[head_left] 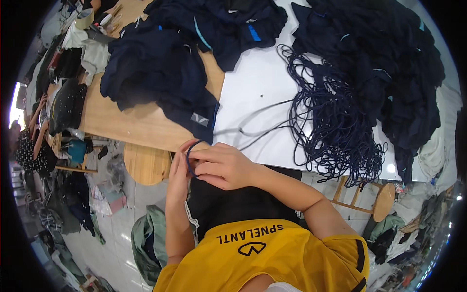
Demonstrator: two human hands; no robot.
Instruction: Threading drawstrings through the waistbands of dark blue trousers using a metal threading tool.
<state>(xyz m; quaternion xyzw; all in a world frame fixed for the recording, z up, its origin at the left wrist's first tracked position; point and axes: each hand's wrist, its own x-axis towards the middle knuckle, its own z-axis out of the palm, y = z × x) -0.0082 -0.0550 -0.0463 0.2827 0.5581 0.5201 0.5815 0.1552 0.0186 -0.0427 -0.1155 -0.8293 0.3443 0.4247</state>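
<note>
A dark navy cord (188,158) curves in a loop between my hands, just off the near edge of the table. My left hand (178,170) is closed on it, its fingers partly hidden behind the other hand. My right hand (224,166) meets it from the right, fingers bent and pinching at the same loop. Blurred strands run from my hands over the white tabletop to a tangled heap of navy cords (335,121). A navy garment (155,73) with a grey patch lies just beyond my hands.
More navy garments (369,53) are piled at the far right. The work surface is part wood (131,124), part white board (253,78). Wooden stools (146,163) stand below its edge. A person in a dotted top (34,151) is at the far left.
</note>
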